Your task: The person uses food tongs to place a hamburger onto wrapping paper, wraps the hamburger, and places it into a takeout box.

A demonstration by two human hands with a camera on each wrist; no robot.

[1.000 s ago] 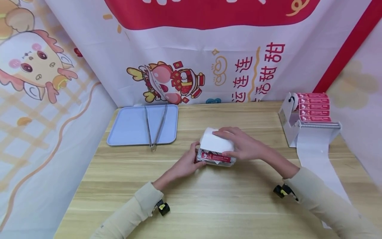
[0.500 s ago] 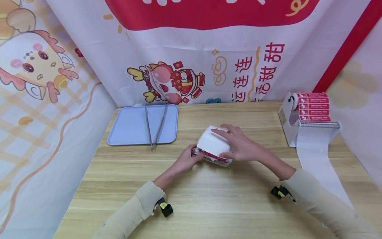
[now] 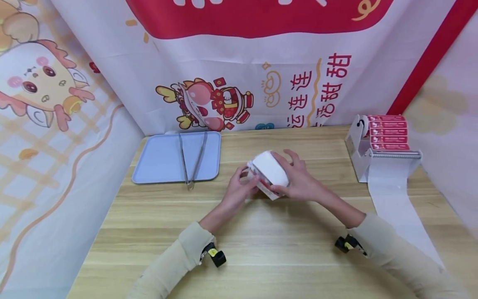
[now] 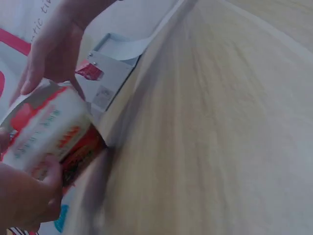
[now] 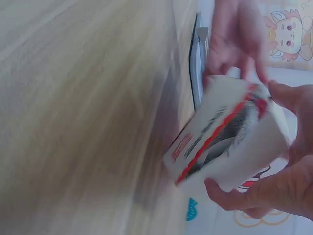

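Observation:
A small food box (image 3: 270, 167) with a white top is tilted between both hands above the middle of the table. Its sides carry red and white print, plain on the box (image 4: 46, 132) in the left wrist view and somewhat blurred on the box (image 5: 222, 132) in the right wrist view. My left hand (image 3: 239, 189) grips its left end, thumb on the near side. From the right, my right hand (image 3: 300, 178) holds the opposite end with thumb and fingers spread around it. The contents cannot be seen.
A light blue tray (image 3: 157, 160) lies at the back left, with metal tongs (image 3: 198, 162) across its right part and over its front rim. A label dispenser (image 3: 360, 155) with a red label roll stands back right, its white backing strip (image 3: 393, 207) trailing forward along the table.
Both hands have turned the box and tipped it up, moving it slightly toward the back. The silvery edge and red label seen on its near side earlier have given way to a printed white side.

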